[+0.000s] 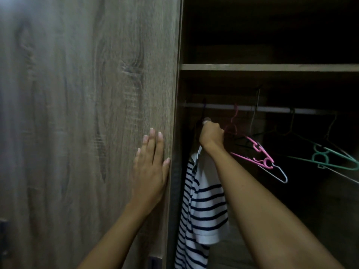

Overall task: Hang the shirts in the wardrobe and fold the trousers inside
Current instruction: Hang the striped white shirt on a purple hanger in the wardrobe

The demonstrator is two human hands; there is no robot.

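Observation:
A white shirt with dark blue stripes [202, 206] hangs at the left end of the open wardrobe, below the metal rail [272, 109]. My right hand [210, 133] grips the top of the dark hanger that carries it, just under the rail; the hanger's hook is hard to make out in the dark. My left hand [150, 171] lies flat with straight fingers on the wooden wardrobe door [87, 113], near its right edge. No trousers are in view.
Empty hangers hang on the rail to the right: a pink one [258, 152], a white wire one [279, 175] and a green one [330, 158]. A wooden shelf [272, 67] crosses above the rail. The wardrobe interior is dark.

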